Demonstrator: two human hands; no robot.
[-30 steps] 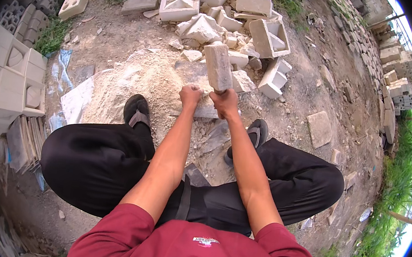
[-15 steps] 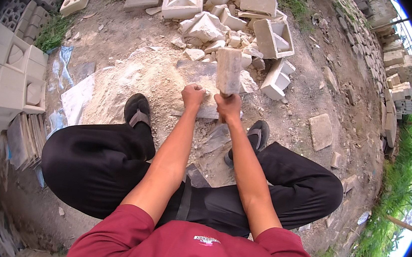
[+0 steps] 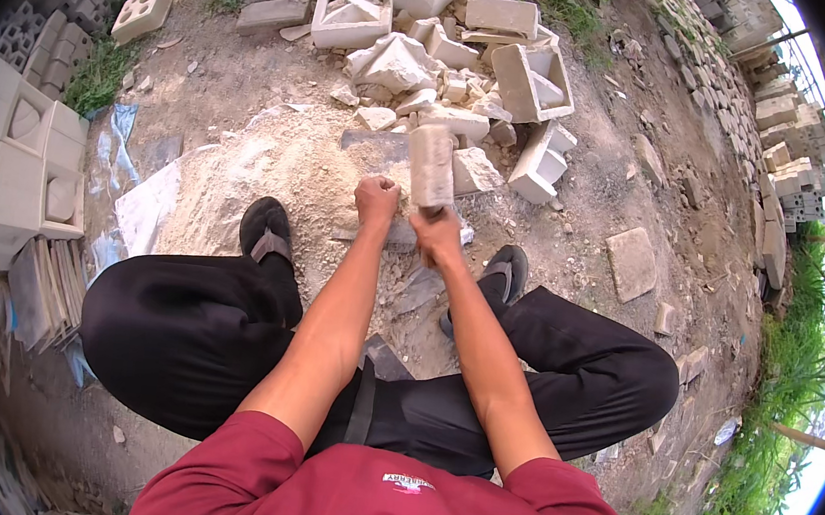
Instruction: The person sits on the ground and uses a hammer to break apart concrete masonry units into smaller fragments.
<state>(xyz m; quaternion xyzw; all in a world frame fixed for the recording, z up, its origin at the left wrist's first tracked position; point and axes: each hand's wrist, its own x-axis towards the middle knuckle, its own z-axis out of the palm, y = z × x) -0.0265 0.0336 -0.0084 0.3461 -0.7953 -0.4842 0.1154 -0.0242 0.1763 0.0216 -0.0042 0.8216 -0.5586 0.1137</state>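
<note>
Raised since earlier: block (image 3: pixel 432 164) now upright above rubble pile (image 3: pixel 454 51). Right hand (image 3: pixel 438 232) clenched around its lower end; left hand (image 3: pixel 376 198) closed into fist beside it, contact unclear.

The pale block (image 3: pixel 431 164) above the hands is showing motion-blurred, and its lower end is hiding behind the right hand (image 3: pixel 435 232).
</note>
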